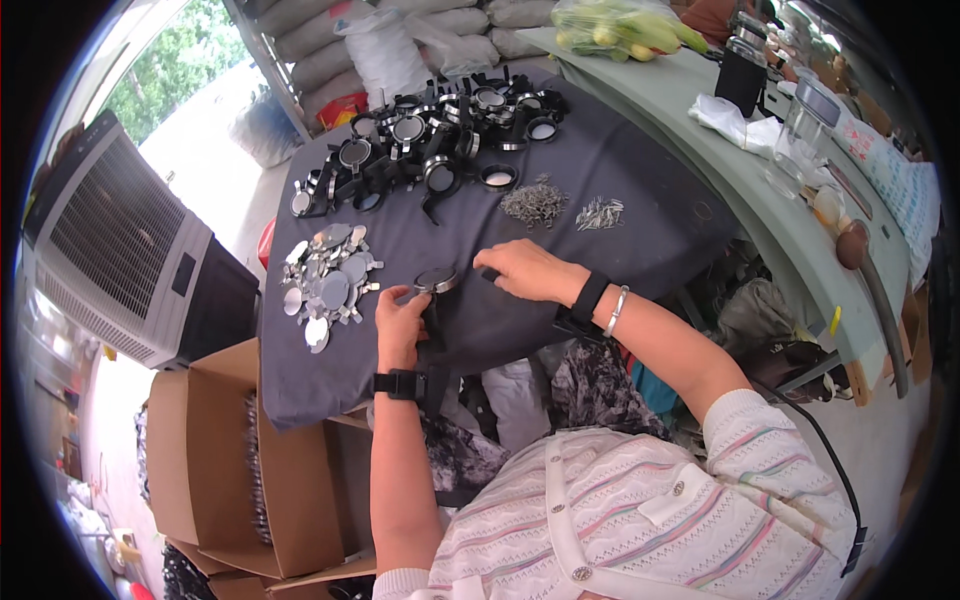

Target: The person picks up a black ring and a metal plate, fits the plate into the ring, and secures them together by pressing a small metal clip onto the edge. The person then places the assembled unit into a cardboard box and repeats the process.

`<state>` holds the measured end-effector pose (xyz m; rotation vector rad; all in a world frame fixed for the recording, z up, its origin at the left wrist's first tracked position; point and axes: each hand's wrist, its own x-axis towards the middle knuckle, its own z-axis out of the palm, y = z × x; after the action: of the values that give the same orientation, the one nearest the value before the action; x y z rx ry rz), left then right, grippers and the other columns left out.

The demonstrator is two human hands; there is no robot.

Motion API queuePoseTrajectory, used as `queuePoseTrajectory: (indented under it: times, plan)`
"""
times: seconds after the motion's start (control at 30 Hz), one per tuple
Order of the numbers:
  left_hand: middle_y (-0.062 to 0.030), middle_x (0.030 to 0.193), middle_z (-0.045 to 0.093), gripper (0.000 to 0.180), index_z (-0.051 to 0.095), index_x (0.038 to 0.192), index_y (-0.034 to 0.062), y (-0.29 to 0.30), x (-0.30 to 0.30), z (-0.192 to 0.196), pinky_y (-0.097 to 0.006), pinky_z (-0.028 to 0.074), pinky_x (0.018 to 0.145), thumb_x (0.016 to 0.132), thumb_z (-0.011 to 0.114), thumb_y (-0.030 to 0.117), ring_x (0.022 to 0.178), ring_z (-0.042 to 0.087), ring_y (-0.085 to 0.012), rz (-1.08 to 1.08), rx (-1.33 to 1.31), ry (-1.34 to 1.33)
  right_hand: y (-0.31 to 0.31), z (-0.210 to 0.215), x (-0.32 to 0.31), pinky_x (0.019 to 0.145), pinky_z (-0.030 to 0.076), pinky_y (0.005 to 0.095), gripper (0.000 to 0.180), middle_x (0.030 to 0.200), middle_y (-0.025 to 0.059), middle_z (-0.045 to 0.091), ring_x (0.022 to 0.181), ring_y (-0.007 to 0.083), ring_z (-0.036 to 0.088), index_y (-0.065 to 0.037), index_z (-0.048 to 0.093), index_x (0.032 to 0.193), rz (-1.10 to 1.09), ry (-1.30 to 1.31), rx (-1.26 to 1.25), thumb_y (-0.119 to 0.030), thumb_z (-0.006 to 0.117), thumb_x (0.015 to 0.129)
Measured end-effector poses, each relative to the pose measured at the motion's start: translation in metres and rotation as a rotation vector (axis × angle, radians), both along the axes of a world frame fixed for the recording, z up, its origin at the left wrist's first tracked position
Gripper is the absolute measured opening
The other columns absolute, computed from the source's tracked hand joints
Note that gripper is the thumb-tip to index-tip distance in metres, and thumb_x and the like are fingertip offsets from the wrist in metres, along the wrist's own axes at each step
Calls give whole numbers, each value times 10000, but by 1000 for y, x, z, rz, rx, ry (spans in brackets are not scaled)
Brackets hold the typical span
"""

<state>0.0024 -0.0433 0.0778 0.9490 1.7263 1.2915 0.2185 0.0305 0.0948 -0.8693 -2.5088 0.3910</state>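
Head view: the table [600, 190] runs across the centre of the frame and carries a dark grey cloth. At centre frame, the left hand [400, 325] rests on the cloth with its fingers [410, 297] curled narrowly around the black handle of a small round mirror piece [436, 281], which lies flat on the cloth between both hands. The right hand [525, 270] sits just right of the piece, palm down, fingers [490, 272] bent and pinched close on a small dark part; whether this part touches the mirror piece cannot be told. Both wrists carry black bands, and the right wrist also carries a silver bangle [615, 310]. Left of the left hand, near the cloth edge, lies a cluster of loose round silver discs [328, 278]. In the upper centre of the frame, well apart from the hands, lies a large heap of black framed mirror pieces [430, 145]. Right of that heap lie two small piles of thin metal pins [535, 202], one beside the other. At the left of the frame stands a grey air cooler [115, 250]. Below it, at lower left, open cardboard boxes [220, 460] stand beside the table. At upper right, a pale green bench [720, 160] holds a black cup [742, 78] and a clear bag of yellow-green produce [620, 30].
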Motion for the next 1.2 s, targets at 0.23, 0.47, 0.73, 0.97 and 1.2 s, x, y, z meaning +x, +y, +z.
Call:
queuePoseTrajectory:
  times: [0.23,0.47,0.73,0.97,1.2]
  plan:
    - [-48,679,567,99,574,909,-9,-2,0,-7,-258,464,401,844,597,62,479,550,-142,0,98,-415,-6,11,-16,604,462,255,123,743,32,606,643,104,588,6,578,890,116,376,-594,4,605,770]
    - [-46,691,594,33,600,828,7,4,-10,-16,-242,417,380,820,606,39,460,527,-123,-99,156,-397,-2,-2,-42,661,452,285,139,731,58,616,701,137,580,-1,605,859,234,429,-519,-47,648,735]
    - [-56,679,598,29,602,804,2,5,-19,-17,-241,413,383,816,600,28,448,518,-123,-156,142,-412,6,-17,-63,652,462,304,144,760,81,634,714,204,618,-20,610,862,285,492,-342,-71,658,737]
    - [-14,620,543,76,589,762,7,2,-11,-28,-214,348,384,833,572,30,432,462,-84,-107,213,-250,11,-6,-65,681,493,299,145,805,69,647,764,185,647,-17,615,888,264,260,-182,-68,662,760]
    - [-75,632,552,139,547,845,-36,-4,-1,-36,-293,408,551,780,615,67,574,517,-158,-56,549,404,27,2,-76,609,478,331,169,733,88,604,676,264,616,-40,607,825,352,211,-112,-144,674,710]
